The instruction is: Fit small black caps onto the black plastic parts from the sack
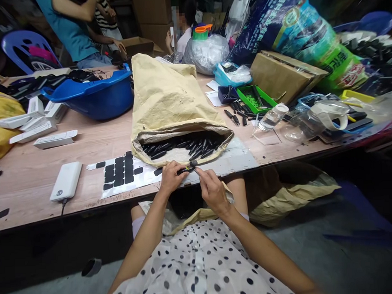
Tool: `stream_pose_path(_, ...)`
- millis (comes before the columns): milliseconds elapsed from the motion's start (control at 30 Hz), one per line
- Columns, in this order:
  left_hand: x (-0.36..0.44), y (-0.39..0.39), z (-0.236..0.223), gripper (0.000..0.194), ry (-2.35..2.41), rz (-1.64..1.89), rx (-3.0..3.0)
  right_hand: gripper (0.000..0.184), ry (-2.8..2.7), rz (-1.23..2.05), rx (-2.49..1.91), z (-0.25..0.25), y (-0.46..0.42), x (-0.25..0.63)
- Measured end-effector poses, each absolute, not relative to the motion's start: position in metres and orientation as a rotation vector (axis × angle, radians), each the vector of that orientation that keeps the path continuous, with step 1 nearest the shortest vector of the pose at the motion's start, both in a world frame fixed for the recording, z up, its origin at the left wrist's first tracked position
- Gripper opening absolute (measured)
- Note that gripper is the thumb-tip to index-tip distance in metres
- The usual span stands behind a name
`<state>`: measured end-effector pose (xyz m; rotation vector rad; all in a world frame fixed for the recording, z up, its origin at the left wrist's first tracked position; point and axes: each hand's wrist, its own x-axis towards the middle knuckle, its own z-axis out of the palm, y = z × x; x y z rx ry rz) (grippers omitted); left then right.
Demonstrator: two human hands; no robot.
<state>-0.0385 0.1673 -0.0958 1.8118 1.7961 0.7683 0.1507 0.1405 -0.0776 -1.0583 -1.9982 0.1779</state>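
Observation:
My left hand (pixel 171 177) is closed on a small black stick-like part (pixel 184 169) with a yellow-green mark, held at the table's front edge. A dark rounded tip shows at the end of that part. My right hand (pixel 213 190) pinches a thin dark piece against this end; its exact kind is too small to tell. Just beyond my hands lies a beige cloth sack (pixel 168 92), its mouth toward me. Several glossy black parts (pixel 200 147) lie inside the mouth. Left of my left hand is a white sheet (pixel 142 179) with black rounded stickers (pixel 119 171).
A white power bank (pixel 66 180) with a cable, white boxes (pixel 56 139) and a blue basin (pixel 94 99) stand on the left. To the right are a green tray (pixel 257 100), a clear bottle (pixel 274 117) and a carton (pixel 285 77). Other people sit or stand behind the table.

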Motion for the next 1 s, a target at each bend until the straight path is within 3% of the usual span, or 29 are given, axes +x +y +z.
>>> stream_pose_path(167, -0.038, 0.168, -0.095, 0.017, 1.806, 0.783, 1.799, 0.042, -2.138, -0.016, -1.094, -0.085, 0.143, 0.149)
stream_pose_path(667, -0.038, 0.166, -0.095, 0.021, 1.812, 0.834, 1.801, 0.044, -1.996, 0.196, -1.332, -0.085, 0.148, 0.165)
stream_pose_path(1000, -0.035, 0.163, -0.088, 0.026, 1.846, 0.772, 1.82, 0.043, -1.474, 0.069, -2.068, -0.071, 0.226, 0.236)
